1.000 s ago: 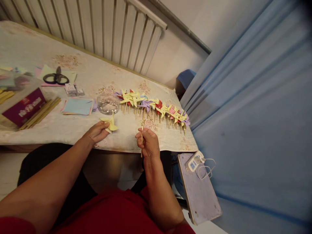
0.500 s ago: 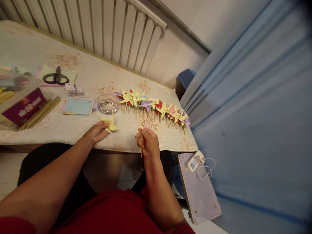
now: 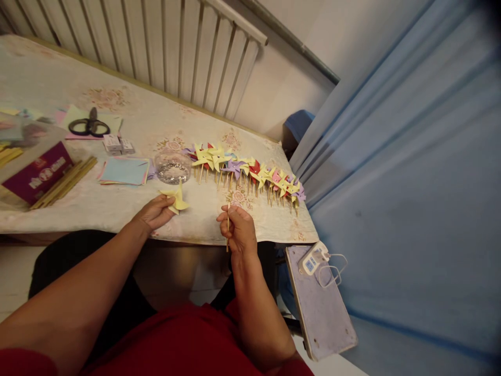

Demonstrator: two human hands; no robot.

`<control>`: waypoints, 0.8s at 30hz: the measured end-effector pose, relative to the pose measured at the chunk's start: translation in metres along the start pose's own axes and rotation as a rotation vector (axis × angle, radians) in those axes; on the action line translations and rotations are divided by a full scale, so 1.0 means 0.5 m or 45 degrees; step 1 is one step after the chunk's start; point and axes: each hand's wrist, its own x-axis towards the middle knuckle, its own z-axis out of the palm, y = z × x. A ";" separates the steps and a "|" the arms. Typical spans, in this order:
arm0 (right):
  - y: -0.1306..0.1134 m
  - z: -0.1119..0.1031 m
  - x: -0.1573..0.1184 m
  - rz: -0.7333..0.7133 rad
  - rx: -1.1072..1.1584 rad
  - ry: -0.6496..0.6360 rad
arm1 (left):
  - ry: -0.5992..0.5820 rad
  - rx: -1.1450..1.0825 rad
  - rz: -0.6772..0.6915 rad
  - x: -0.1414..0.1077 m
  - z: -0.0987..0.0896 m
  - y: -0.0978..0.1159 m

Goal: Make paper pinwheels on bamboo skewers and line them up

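Between the thumb and fingers of my left hand (image 3: 156, 213) is a yellow paper pinwheel (image 3: 179, 199), held just above the near part of the table. My right hand (image 3: 240, 227) is closed around a thin wooden stick (image 3: 228, 224), which stands roughly upright in the grip. The pinwheel and the stick are apart. Beyond my hands, a row of finished paper pinwheels (image 3: 235, 168) on sticks lies across the cloth in yellow, purple, red and pink. A round clear dish (image 3: 173, 168) of small shiny metal pieces sits just past my left hand.
Left of the dish are a stack of coloured paper squares (image 3: 124, 171), small boxes (image 3: 118, 144) and black-handled scissors (image 3: 90, 125). A clear bin with a purple label (image 3: 39, 172) has a bundle of sticks (image 3: 66, 183) beside it. At right, a stool (image 3: 326, 313) bears a power strip (image 3: 313, 258).
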 end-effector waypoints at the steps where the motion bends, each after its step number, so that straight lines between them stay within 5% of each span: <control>1: 0.000 0.000 0.000 -0.002 0.001 0.001 | -0.001 0.000 -0.004 0.000 0.000 0.000; 15: -0.004 -0.007 -0.011 -0.048 0.014 -0.004 | 0.054 -0.065 -0.043 -0.026 0.016 0.007; 24: -0.006 -0.003 -0.025 -0.045 0.064 -0.017 | -0.053 -0.260 -0.069 -0.117 0.100 0.031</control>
